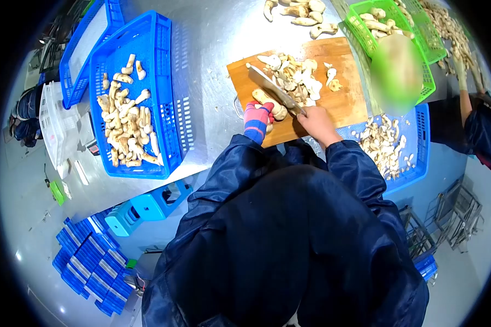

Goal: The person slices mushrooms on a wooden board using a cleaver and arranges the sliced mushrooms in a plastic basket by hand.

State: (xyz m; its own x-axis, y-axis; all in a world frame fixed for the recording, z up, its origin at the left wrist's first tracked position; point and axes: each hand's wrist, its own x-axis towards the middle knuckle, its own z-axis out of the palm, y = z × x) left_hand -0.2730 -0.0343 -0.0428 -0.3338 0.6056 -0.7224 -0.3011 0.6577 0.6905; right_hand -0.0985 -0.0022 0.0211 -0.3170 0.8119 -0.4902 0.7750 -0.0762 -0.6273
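On a wooden cutting board (341, 60), my left hand (258, 117) in a pink and blue striped glove holds a thick pale mushroom (275, 108). My bare right hand (318, 124) grips the handle of a kitchen knife (273, 87). Its blade lies along the mushroom's far side, pointing up and left; whether the edge touches the mushroom I cannot tell. Beyond the blade is a heap of cut mushroom pieces (297, 76). A few more pieces (333, 82) sit apart on the board's right side.
Whole mushrooms fill part of a blue crate (163, 98) at left. A blue tray (420, 147) at right holds sliced mushrooms. Green baskets (360, 11) stand at the upper right, partly behind a blurred patch. Loose mushrooms (305, 12) lie at the back. Another person's arm (466, 109) reaches in from the right.
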